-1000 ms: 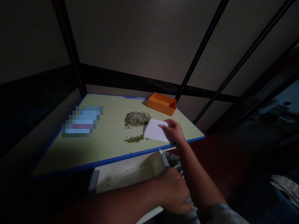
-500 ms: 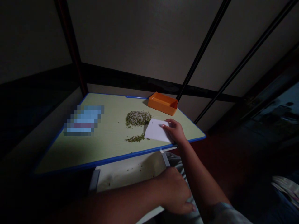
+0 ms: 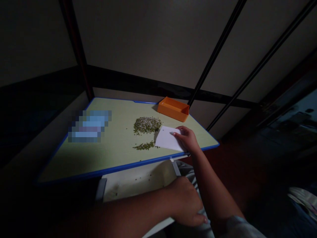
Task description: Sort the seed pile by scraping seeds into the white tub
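My right hand (image 3: 188, 139) pinches a stiff white card (image 3: 168, 138) near the table's front right, thumb on top. The card's left edge meets a thin strip of small green beans (image 3: 145, 145). Behind that lies a larger pile of green beans mixed with pale grains (image 3: 147, 125). My left hand (image 3: 187, 201) is curled closed at the right side of an open drawer (image 3: 138, 181), below the tabletop. Its fingers point down and away, so whatever they may hold is hidden.
An orange tray (image 3: 173, 109) stands at the back right of the table (image 3: 111, 155), which has a blue rim. A blurred-out blue item (image 3: 90, 126) lies on the left. Several loose beans lie in the drawer. A wall with dark strips rises behind.
The whole view has shifted very slightly. The card, both hands and the bean piles keep practically the same places relative to the table.
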Demonstrator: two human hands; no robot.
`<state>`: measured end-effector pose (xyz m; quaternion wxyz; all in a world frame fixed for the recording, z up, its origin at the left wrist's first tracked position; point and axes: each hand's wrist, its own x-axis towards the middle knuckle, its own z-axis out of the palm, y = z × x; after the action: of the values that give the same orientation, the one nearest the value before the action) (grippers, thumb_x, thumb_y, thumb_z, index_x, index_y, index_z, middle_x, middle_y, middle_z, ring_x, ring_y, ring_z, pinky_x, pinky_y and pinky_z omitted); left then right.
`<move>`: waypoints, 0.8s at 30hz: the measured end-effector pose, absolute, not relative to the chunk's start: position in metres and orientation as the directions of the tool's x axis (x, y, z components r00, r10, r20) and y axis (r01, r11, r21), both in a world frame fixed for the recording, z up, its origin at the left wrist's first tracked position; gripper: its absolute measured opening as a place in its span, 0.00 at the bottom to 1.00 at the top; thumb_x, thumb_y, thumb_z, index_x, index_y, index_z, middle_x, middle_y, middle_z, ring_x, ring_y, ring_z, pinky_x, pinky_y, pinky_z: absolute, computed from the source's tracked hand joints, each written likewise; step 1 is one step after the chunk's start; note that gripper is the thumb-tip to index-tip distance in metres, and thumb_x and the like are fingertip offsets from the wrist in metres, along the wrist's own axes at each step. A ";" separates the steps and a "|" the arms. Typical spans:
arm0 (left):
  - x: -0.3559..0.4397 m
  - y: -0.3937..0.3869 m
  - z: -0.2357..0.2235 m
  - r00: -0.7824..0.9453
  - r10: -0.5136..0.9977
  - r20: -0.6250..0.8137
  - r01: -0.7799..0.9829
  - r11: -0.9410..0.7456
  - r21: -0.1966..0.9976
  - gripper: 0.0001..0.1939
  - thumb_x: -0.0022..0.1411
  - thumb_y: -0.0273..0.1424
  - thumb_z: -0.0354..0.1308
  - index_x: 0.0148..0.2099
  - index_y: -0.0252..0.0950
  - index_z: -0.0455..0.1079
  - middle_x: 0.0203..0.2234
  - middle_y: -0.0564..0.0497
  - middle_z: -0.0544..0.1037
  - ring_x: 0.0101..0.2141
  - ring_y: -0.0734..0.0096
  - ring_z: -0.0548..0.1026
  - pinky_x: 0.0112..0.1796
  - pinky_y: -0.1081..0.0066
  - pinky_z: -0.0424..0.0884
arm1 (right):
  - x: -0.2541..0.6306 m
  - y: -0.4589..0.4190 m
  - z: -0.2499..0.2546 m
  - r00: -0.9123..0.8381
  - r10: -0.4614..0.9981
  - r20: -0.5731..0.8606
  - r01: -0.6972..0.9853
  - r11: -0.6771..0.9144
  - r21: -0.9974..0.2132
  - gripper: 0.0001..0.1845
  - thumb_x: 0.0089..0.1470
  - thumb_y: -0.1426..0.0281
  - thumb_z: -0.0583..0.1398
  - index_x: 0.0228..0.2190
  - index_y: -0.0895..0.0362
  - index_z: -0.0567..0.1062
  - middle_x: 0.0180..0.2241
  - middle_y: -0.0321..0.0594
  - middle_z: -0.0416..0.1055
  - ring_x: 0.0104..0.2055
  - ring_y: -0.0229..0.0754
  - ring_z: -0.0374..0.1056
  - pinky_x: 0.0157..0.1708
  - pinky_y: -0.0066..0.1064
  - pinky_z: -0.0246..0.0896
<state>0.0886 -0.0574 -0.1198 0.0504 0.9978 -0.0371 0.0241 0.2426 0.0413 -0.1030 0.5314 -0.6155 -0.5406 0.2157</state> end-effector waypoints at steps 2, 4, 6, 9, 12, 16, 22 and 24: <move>0.088 -0.057 -0.120 0.996 -0.071 0.062 -0.077 -0.992 0.099 0.24 0.65 0.49 0.48 0.34 0.37 0.78 0.26 0.50 0.80 0.31 0.61 0.79 0.30 0.61 0.70 | 0.242 0.042 -0.103 0.326 0.892 0.313 0.441 0.149 -0.885 0.20 0.36 0.57 0.68 0.28 0.58 0.74 0.24 0.35 0.68 0.27 0.38 0.58 0.25 0.29 0.50; 0.088 -0.058 -0.122 0.994 -0.071 0.078 -0.078 -0.992 0.099 0.24 0.65 0.49 0.49 0.34 0.37 0.77 0.25 0.51 0.80 0.30 0.62 0.79 0.30 0.62 0.70 | 0.241 0.042 -0.102 0.333 0.889 0.313 0.445 0.145 -0.884 0.20 0.35 0.57 0.68 0.28 0.58 0.74 0.23 0.35 0.68 0.26 0.38 0.58 0.25 0.29 0.49; 0.088 -0.058 -0.123 0.993 -0.068 0.098 -0.077 -0.993 0.095 0.24 0.64 0.50 0.50 0.34 0.37 0.77 0.24 0.51 0.80 0.30 0.62 0.79 0.30 0.62 0.70 | 0.239 0.042 -0.102 0.338 0.888 0.313 0.446 0.142 -0.884 0.20 0.35 0.57 0.68 0.28 0.58 0.75 0.22 0.35 0.68 0.25 0.37 0.58 0.24 0.29 0.49; 0.089 -0.058 -0.126 0.989 -0.062 0.133 -0.074 -0.993 0.087 0.24 0.64 0.50 0.50 0.32 0.37 0.77 0.23 0.50 0.79 0.28 0.61 0.79 0.28 0.63 0.69 | 0.237 0.042 -0.101 0.348 0.885 0.308 0.444 0.134 -0.886 0.20 0.35 0.56 0.68 0.28 0.58 0.75 0.22 0.34 0.67 0.25 0.37 0.57 0.24 0.29 0.48; 0.089 -0.058 -0.127 0.985 -0.061 0.160 -0.075 -0.993 0.086 0.24 0.63 0.49 0.51 0.32 0.37 0.77 0.22 0.49 0.79 0.27 0.61 0.78 0.28 0.64 0.69 | 0.235 0.043 -0.100 0.359 0.880 0.311 0.450 0.129 -0.884 0.20 0.35 0.57 0.68 0.28 0.58 0.75 0.22 0.34 0.67 0.25 0.37 0.57 0.24 0.29 0.48; 0.089 -0.058 -0.126 0.984 -0.060 0.168 -0.076 -0.993 0.091 0.22 0.63 0.49 0.52 0.32 0.37 0.77 0.23 0.49 0.80 0.27 0.62 0.78 0.29 0.64 0.69 | 0.233 0.046 -0.101 0.362 0.874 0.323 0.463 0.132 -0.877 0.20 0.35 0.56 0.68 0.27 0.57 0.75 0.23 0.34 0.68 0.26 0.37 0.58 0.24 0.28 0.50; 0.088 -0.058 -0.122 0.988 -0.051 0.147 -0.066 -0.993 0.103 0.21 0.63 0.49 0.53 0.33 0.37 0.76 0.24 0.49 0.80 0.28 0.64 0.78 0.30 0.65 0.69 | 0.235 0.048 -0.104 0.345 0.882 0.320 0.429 0.155 -0.890 0.20 0.36 0.56 0.69 0.29 0.57 0.75 0.24 0.35 0.69 0.26 0.38 0.59 0.25 0.28 0.51; 0.088 -0.058 -0.122 0.988 -0.050 0.143 -0.065 -0.992 0.108 0.21 0.63 0.49 0.53 0.34 0.37 0.76 0.24 0.49 0.80 0.29 0.63 0.78 0.30 0.65 0.69 | 0.235 0.047 -0.104 0.343 0.882 0.324 0.428 0.160 -0.889 0.20 0.36 0.57 0.69 0.29 0.57 0.75 0.24 0.35 0.69 0.26 0.38 0.59 0.25 0.28 0.51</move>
<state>0.0885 -0.0583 -0.1217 0.0561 0.9955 -0.0289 0.0704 0.2346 0.0472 -0.1036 0.5434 -0.6134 -0.5337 0.2087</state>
